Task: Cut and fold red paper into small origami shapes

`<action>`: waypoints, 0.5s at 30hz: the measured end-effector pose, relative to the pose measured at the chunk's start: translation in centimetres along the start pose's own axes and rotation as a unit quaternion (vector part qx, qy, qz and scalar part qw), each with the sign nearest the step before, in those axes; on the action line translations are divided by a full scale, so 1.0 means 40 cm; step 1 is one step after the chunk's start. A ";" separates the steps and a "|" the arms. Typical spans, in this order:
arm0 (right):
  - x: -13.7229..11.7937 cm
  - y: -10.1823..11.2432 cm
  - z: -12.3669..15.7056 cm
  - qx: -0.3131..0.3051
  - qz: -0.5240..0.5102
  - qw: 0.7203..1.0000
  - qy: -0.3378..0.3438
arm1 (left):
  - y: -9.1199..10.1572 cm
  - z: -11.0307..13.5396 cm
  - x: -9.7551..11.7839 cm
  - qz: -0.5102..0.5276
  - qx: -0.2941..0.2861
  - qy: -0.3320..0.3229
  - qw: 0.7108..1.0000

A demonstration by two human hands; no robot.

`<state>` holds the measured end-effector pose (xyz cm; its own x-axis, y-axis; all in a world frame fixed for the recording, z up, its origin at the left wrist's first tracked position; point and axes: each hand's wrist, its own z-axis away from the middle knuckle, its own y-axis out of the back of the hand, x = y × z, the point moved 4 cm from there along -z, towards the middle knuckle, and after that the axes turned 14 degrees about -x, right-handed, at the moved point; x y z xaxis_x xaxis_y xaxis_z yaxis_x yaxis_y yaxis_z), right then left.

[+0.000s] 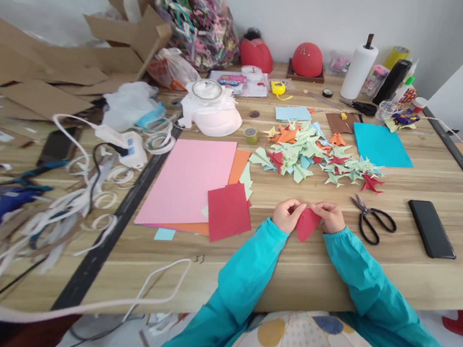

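Observation:
Between my two hands is a small folded piece of red paper, its point toward me. My left hand pinches its upper left corner, and my right hand pinches the upper right one. To the left lies a red paper sheet, partly over a large pink sheet with orange paper beneath. Beyond my hands is a pile of folded paper cranes, mostly pale green with some red, orange and blue. Black-handled scissors lie right of my right hand, blades slightly apart.
A black phone lies at the right, with a turquoise sheet farther back. White cables, a blue glue gun and cardboard crowd the left. A white paper roll stands at the back.

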<state>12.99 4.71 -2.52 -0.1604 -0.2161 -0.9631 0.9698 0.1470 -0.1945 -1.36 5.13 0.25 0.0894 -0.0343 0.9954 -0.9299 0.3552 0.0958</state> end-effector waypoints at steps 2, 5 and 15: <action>0.002 -0.002 0.001 0.003 -0.025 1.000 -0.005 | -0.001 0.000 0.001 -0.001 0.000 0.000 1.000; -0.002 -0.003 0.002 0.011 -0.058 0.998 -0.013 | 0.001 -0.001 0.000 0.007 0.000 0.007 1.000; -0.015 0.013 -0.007 0.006 -0.086 0.996 -0.004 | 0.023 -0.006 -0.007 0.039 0.036 0.010 0.999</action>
<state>13.53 5.19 -2.10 -0.3223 -0.2455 -0.9142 0.9305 0.0953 -0.3537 -2.16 5.71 0.05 0.0227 0.0085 0.9997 -0.9574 0.2880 0.0193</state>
